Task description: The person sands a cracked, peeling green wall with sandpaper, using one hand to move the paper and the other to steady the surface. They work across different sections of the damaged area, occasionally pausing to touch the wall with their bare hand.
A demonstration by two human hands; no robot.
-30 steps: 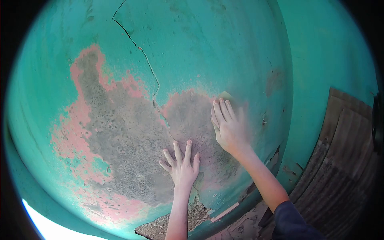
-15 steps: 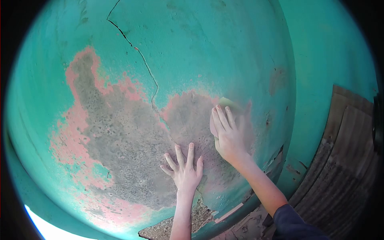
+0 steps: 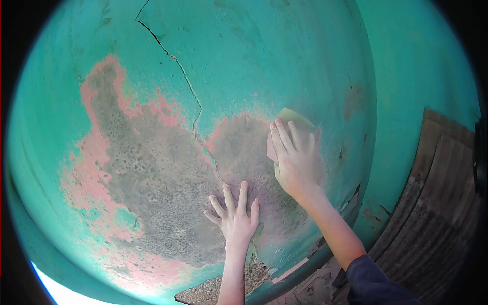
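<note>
**Sanding sheet pressed flat on peeling wall**

Right hand point(image 3: 296, 163): fingers together, pressing a sanding sheet point(image 3: 291, 120) flat to the wall point(image 3: 264, 56). Sheet: pale yellowish, thin, rounded upper corner showing above the fingertips, rest hidden under the palm. Position: at upper right edge of the bare grey-pink patch point(image 3: 152, 173), right of the crack point(image 3: 185, 81). Left hand point(image 3: 234, 216): empty, fingers spread wide, palm flat on patch below.
</note>
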